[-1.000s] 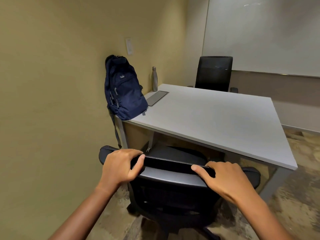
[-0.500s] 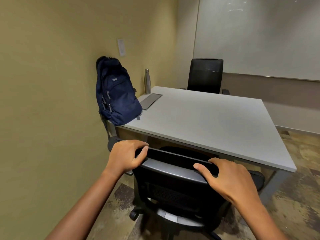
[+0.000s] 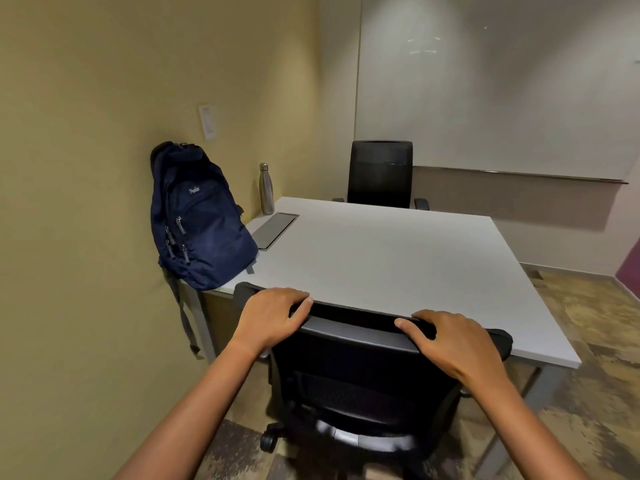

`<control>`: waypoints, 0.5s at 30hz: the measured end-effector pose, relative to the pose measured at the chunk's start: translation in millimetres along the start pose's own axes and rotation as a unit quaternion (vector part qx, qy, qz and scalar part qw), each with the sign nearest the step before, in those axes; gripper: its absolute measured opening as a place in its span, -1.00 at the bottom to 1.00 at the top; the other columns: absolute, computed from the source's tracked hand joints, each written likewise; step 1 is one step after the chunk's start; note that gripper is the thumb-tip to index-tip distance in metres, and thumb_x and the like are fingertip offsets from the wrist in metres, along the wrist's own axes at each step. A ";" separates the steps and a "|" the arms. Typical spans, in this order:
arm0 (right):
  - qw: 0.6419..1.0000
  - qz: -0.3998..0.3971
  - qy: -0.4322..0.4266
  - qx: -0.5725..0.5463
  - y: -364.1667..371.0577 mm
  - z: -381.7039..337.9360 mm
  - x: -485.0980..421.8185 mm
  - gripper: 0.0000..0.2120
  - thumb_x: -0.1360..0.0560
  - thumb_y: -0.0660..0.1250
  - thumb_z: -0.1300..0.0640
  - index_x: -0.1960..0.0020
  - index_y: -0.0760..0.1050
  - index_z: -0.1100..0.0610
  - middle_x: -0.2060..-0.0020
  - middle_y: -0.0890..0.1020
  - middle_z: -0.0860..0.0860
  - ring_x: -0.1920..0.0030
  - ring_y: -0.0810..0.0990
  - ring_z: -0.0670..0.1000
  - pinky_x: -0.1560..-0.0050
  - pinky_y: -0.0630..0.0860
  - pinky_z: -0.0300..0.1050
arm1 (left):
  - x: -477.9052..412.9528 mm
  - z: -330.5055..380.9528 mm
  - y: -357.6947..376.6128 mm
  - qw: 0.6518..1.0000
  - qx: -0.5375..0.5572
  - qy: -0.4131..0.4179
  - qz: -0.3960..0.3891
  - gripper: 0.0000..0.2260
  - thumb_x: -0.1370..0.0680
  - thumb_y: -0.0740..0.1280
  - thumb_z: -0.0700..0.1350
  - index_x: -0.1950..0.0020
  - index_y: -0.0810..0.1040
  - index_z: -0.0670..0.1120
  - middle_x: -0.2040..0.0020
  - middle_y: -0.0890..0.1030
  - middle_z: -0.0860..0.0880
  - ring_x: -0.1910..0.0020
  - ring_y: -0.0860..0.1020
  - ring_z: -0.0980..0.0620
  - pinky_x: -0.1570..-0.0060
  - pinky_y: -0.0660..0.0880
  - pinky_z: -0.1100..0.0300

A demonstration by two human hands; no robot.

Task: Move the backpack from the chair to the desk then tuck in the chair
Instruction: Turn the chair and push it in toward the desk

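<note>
white desk edge touches chair back; left hand, right hand clasp it.

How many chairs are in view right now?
2. One chair is at the desk's near edge, its backrest top gripped by the left hand and right hand. The other chair stands at the far side.
</note>
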State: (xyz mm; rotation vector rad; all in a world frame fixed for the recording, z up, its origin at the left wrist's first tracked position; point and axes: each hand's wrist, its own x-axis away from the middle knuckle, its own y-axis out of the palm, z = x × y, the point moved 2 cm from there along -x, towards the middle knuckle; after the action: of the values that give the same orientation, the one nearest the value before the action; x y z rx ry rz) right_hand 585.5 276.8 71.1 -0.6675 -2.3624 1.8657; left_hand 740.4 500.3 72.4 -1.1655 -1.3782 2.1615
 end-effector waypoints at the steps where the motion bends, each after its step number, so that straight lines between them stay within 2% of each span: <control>1: 1.000 -0.004 0.003 0.001 -0.1 2.8 -6.8 -0.39 -0.42 -0.03 -0.40 -0.16 0.52 -0.06 -0.06 0.66 -0.07 -0.06 0.59 0.01 0.00 0.47 -0.10 | -6.7 -1.1 4.1 1.000 0.003 -0.002 0.000 -0.43 -0.44 -0.15 0.23 0.04 0.58 -0.01 0.06 0.68 0.00 0.06 0.59 -0.01 0.15 0.52 0.09; 7: 1.000 -0.005 0.012 -0.002 -0.4 16.6 -43.6 -0.48 -0.45 0.03 -0.34 -0.10 0.55 -0.05 -0.03 0.67 -0.05 -0.05 0.59 0.03 0.01 0.48 -0.08 | -44.1 -11.1 26.6 1.000 0.021 -0.014 0.005 -0.48 -0.47 -0.10 0.21 0.18 0.58 -0.01 0.15 0.67 -0.02 0.16 0.58 -0.04 0.30 0.35 0.17; 9: 1.000 -0.001 0.019 -0.007 -0.7 20.2 -53.3 -0.51 -0.46 0.05 -0.33 -0.08 0.56 -0.05 -0.02 0.67 -0.05 -0.03 0.59 0.04 0.03 0.48 -0.07 | -54.0 -13.5 33.1 0.999 0.026 -0.018 0.000 -0.53 -0.49 -0.05 0.18 0.19 0.58 -0.02 0.16 0.67 -0.02 0.17 0.58 -0.05 0.31 0.36 0.17; 15: 0.998 0.014 0.051 -0.018 0.8 33.0 -77.3 -0.56 -0.48 0.08 -0.28 -0.08 0.58 -0.05 -0.04 0.67 -0.05 -0.06 0.58 0.05 -0.01 0.51 -0.03 | -81.0 -15.7 45.4 1.000 0.027 -0.012 0.002 -0.53 -0.50 -0.03 0.15 0.06 0.61 -0.03 0.07 0.69 -0.06 0.11 0.59 -0.08 0.24 0.43 0.12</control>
State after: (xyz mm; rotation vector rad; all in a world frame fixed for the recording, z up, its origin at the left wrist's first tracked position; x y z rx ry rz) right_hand 645.5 218.4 78.3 -0.7817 -2.3398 1.7590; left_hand 809.1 436.1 67.4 -1.1271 -1.3184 2.2084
